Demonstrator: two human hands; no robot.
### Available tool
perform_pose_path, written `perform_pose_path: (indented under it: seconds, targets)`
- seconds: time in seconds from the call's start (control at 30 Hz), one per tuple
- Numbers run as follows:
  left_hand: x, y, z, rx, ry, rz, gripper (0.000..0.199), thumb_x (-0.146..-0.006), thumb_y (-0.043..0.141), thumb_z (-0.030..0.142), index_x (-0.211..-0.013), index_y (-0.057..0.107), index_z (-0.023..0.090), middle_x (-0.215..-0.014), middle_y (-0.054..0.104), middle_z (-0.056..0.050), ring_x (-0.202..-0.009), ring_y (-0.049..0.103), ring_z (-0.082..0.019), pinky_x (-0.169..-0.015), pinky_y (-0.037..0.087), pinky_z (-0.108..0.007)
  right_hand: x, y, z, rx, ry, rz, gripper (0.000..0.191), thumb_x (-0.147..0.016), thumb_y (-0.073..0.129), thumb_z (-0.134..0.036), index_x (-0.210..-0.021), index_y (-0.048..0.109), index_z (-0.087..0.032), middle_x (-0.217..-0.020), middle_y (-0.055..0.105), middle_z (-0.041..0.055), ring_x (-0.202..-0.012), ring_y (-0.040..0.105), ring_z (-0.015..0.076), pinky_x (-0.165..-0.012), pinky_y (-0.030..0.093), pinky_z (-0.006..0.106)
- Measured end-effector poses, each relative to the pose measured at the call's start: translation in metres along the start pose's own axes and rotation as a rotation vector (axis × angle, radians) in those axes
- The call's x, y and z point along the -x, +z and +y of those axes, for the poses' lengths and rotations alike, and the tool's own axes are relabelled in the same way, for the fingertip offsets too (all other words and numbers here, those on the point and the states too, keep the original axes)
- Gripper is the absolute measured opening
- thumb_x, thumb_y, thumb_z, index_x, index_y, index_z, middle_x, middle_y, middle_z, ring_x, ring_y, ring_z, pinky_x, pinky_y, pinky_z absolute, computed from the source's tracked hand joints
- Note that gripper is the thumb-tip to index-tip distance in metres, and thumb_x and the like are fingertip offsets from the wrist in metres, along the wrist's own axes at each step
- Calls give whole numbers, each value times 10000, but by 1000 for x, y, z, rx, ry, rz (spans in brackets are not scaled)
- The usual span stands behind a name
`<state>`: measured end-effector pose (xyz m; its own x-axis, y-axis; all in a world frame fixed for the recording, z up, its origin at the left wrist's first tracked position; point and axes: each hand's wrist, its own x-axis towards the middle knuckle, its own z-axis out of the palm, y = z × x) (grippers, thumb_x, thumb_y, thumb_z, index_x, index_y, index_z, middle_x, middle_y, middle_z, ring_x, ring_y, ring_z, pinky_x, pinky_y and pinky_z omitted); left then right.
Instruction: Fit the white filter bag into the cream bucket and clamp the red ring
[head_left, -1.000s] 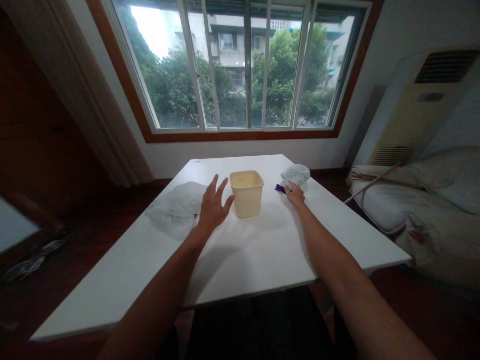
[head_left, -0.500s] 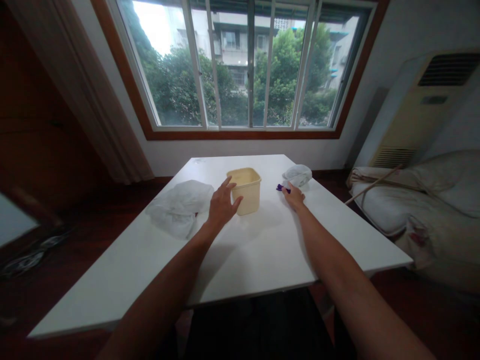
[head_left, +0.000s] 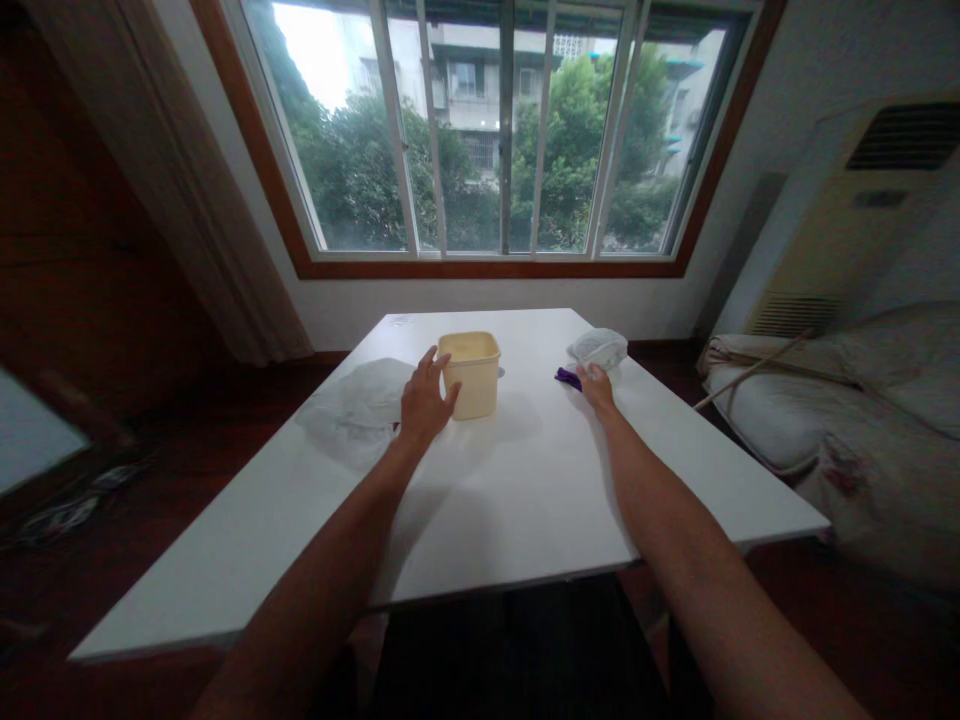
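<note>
A cream square plastic bin stands upright on the white table, its open top facing up. My left hand grips its left side, the fingers at the rim and the thumb against the front wall. On the right, my right hand pinches the end of a small dark purple item, possibly cloth, lying low at the tabletop. Just behind that hand sits a bunched clear plastic bag. A larger crumpled translucent bag spreads to the left of my left hand.
Beside the bin's right wall, a small grey round thing shows partly. A window faces the table. Right of the table are a covered sofa with a stick across it and a standing air conditioner.
The bin has moved left together with my left hand, uncovering the small grey thing. More of the purple item's length shows at my right hand, which has barely moved.
</note>
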<state>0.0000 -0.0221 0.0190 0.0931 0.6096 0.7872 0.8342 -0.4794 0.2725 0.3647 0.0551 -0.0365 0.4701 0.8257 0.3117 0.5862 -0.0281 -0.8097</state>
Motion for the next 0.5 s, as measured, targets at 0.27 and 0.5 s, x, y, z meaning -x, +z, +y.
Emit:
perform_pose_path:
  seconds: [0.27,0.5]
  targets:
    - [3,5,-1,-82,-5,10,699,-887,576,436,-1496,326,199,-1565,331,-171,-1395,387,-338,-1088,394,-502,28,-35,-79,-147,-763,188,657,-882,537,-564,-1371,527,-125,-1466,484,185,-1384,426,304,-1174,297,492]
    - [14,-10,40,38,242,40,410,-888,607,424,-1228,591,195,-1258,622,-141,-1180,560,-287,-1006,409,-438,82,-51,-116,-292,-742,-283,404,-910,564,-494,-1138,708,-193,-1083,740,98,-936,698,214,-835,560,362]
